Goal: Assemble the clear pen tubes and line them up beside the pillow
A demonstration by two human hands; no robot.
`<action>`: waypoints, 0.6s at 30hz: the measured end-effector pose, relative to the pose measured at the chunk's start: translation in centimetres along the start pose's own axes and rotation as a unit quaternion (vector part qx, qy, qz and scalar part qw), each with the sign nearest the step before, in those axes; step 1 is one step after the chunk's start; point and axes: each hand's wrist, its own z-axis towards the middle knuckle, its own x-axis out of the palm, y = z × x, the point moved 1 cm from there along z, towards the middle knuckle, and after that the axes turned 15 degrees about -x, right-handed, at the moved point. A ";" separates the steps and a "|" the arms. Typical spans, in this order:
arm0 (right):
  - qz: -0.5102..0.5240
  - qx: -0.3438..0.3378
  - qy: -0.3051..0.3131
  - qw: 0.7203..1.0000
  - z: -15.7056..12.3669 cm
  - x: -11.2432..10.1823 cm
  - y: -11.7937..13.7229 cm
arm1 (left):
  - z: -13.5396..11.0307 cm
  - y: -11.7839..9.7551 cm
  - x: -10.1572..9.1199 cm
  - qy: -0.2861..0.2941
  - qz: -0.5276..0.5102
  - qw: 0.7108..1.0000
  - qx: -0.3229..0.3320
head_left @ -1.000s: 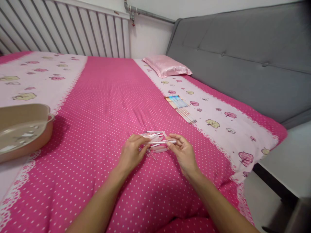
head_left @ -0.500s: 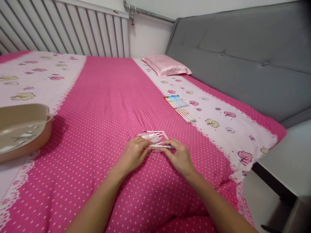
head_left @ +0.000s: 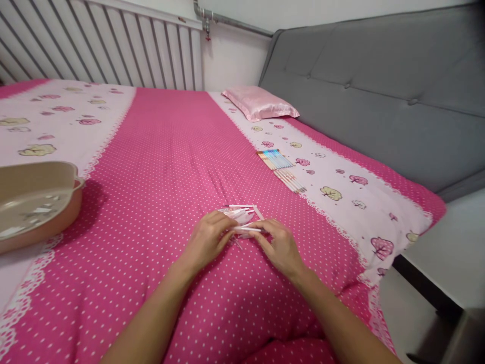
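Observation:
Between my two hands a slim white pen (head_left: pixel 248 229) lies crosswise, just above the bed cover. My left hand (head_left: pixel 210 235) pinches its left end between thumb and fingers. The thumb and index finger of my right hand (head_left: pixel 278 245) close around its right end, which they hide. Directly behind my fingertips is a small pile of white and pale pink pens (head_left: pixel 242 211), with what looks like clear wrapping among them. A thin white stick (head_left: pixel 258 212) slants down at the pile's right side.
Two rows of pens, one blue and tan (head_left: pixel 276 158) and one whitish (head_left: pixel 290 180), lie farther right on the pink dotted bed cover (head_left: pixel 162 167). A beige basin (head_left: pixel 71 177) with small white scraps stands at the left. A pink pillow (head_left: pixel 261 102) rests by the grey headboard (head_left: pixel 364 96).
The dark end of the pen, visible at my right fingertips before, is now out of sight. My right fingers have shifted slightly along it. My left hand stays almost still.

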 end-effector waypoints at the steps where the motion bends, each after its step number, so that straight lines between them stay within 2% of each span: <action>1: 0.002 0.002 0.002 1.000 0.0 0.0 0.1 | 0.0 0.0 -0.1 -0.004 0.001 1.000 0.001; 9: 0.021 0.037 0.044 0.998 -0.1 0.1 0.5 | 0.0 -0.2 -0.2 -0.019 -0.001 1.000 0.004; 18: 0.001 0.021 0.003 1.000 -0.1 0.3 0.2 | -0.1 -0.2 -0.1 -0.006 0.008 1.000 -0.012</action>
